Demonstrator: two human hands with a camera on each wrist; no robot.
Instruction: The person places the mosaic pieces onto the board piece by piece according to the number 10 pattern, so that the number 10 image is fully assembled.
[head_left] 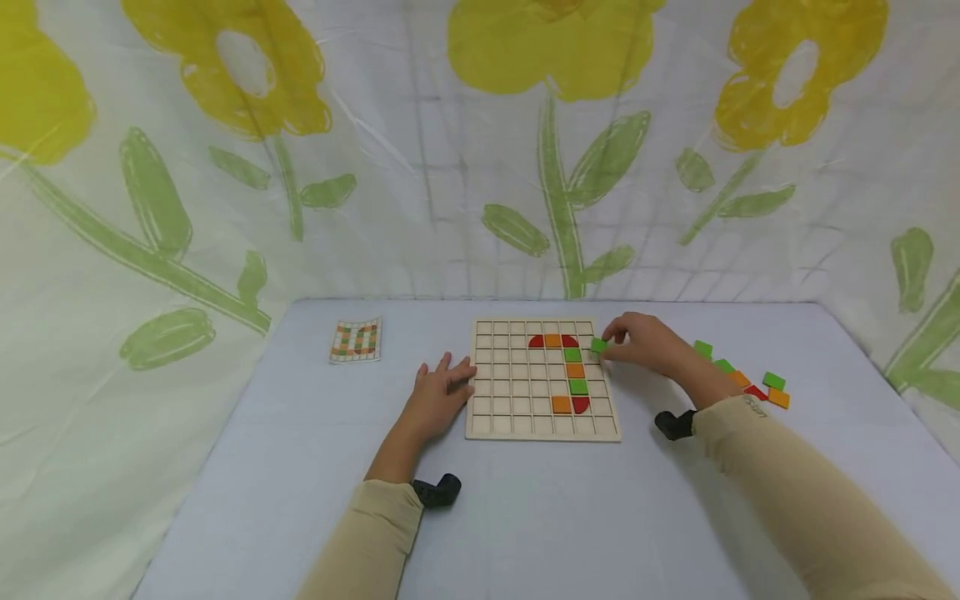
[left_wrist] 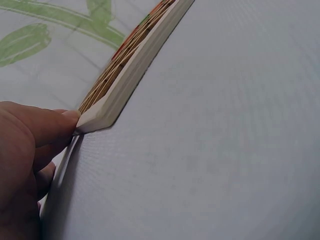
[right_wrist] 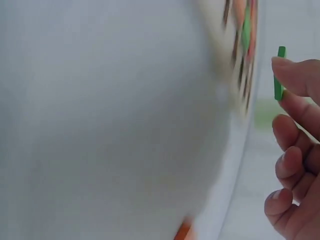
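Observation:
A pale wooden grid board [head_left: 501, 405] lies flat on the table. Its right half bears several tiles: orange and green squares, such as the orange tile [head_left: 574, 371], and red rounded pieces, such as the red tile [head_left: 580, 405]. At the board's left edge rests my left hand [head_left: 437, 402], fingers spread and fingertips touching the rim; the left wrist view shows the thumb [left_wrist: 70, 116] against the board's corner. My right hand [head_left: 647, 342] pinches a green square tile [right_wrist: 279, 75] between thumb and forefinger, by the board's upper right edge. The other right fingers are loosely curled.
A small pattern card [head_left: 356, 341] with a coloured grid lies to the board's left. Loose tiles, among them a green tile [head_left: 774, 381] and an orange tile [head_left: 779, 398], lie scattered right of the board, partly behind the right forearm. A flowered curtain [head_left: 375, 167] hangs behind the table.

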